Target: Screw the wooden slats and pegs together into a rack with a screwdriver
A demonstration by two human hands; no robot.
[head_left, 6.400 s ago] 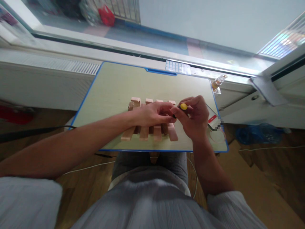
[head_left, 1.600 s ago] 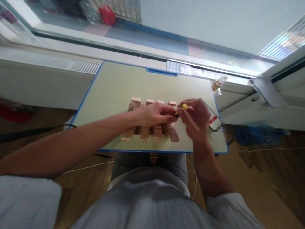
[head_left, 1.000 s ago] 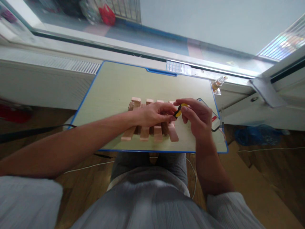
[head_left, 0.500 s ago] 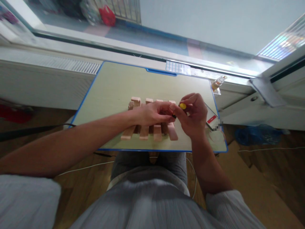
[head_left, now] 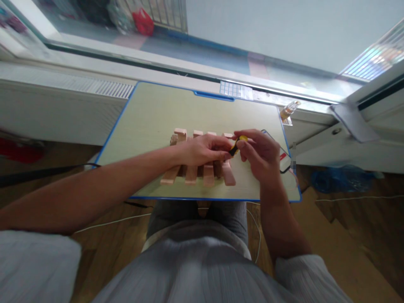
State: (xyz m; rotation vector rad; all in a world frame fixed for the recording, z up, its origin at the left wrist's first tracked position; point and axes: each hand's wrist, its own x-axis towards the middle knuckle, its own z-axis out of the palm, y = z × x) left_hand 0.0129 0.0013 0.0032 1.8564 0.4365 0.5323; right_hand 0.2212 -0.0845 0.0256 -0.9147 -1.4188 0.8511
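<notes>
A wooden slatted rack of several pale slats lies near the front of the small table. My right hand pinches a screwdriver by its yellow and black handle, tilted with the black end toward the rack; its shaft is hidden. Over the rack's right part rests my left hand, thumb and forefinger closed around the front end of the screwdriver. What lies between those fingertips cannot be made out.
The table has a blue rim and stands against a window sill. A phone lies at its right side, beside my right wrist. A bottle stands beyond the right edge. A white cable runs over the floor.
My right hand has shifted slightly right and its fingers have loosened around the handle, showing more of the yellow and black. The left hand and the rack have stayed put.
</notes>
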